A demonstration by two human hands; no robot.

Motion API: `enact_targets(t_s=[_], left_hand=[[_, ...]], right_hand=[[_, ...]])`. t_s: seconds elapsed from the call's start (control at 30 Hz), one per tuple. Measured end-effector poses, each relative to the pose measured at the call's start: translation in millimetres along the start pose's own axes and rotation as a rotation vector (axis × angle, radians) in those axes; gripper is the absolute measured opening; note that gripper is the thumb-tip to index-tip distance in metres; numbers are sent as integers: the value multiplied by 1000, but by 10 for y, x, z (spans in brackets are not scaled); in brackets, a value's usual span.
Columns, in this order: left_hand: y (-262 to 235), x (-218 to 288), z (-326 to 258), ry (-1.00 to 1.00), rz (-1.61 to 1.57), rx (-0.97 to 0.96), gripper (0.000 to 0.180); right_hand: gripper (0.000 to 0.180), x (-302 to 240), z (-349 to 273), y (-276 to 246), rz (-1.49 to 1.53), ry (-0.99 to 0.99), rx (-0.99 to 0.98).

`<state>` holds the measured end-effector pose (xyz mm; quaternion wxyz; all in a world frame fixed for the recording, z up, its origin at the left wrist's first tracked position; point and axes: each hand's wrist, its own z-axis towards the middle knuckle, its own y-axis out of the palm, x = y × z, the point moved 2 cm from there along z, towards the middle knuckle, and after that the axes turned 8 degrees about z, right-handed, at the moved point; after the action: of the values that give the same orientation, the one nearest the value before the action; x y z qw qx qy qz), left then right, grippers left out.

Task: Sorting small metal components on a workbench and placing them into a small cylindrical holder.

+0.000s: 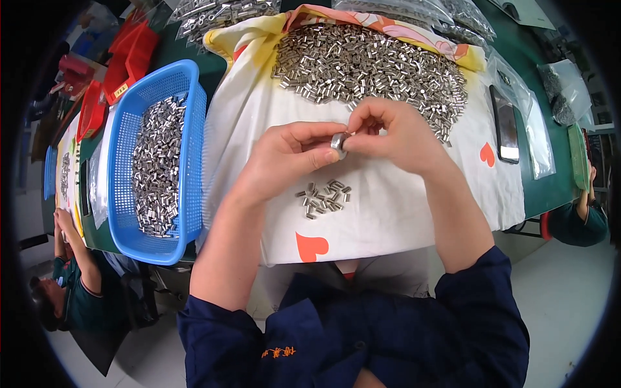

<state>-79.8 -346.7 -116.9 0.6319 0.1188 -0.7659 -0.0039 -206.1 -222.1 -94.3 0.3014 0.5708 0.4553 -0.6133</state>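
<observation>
Between the thumb and fingers of my left hand (pixel 279 156) is a thick silvery metal ring (pixel 337 143). My right hand (pixel 400 134) is closed in a pinch right beside the ring; whatever its fingertips grip is too small and covered to make out. Below both hands, a small loose group of short metal cylinders (pixel 328 199) lies on the white printed cloth (pixel 394 207). Beyond my fingers spreads a large pile of similar metal cylinders (pixel 369 64).
A blue mesh basket (pixel 195 116) with many cylinders stands at left, near red bins (pixel 132 58). Filled plastic bags (pixel 223 16) line the back. A black phone (pixel 504 123) lies at right. Co-workers sit on both sides, one at left (pixel 90 278).
</observation>
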Motion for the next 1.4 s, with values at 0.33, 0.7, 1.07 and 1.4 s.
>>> enact_targets(t_s=[0.33, 0.7, 1.07, 1.4], left_hand=[[-9, -43, 60, 19, 25, 76, 34], [-66, -63, 94, 43, 16, 140, 36], [-3, -40, 85, 26, 85, 146, 34], [-34, -52, 75, 27, 13, 146, 35]], right_hand=[[8, 262, 159, 84, -818, -334, 368], [7, -16, 3, 43, -313, -163, 305], [5, 28, -73, 175, -364, -352, 258], [6, -8, -51, 92, -165, -238, 204]])
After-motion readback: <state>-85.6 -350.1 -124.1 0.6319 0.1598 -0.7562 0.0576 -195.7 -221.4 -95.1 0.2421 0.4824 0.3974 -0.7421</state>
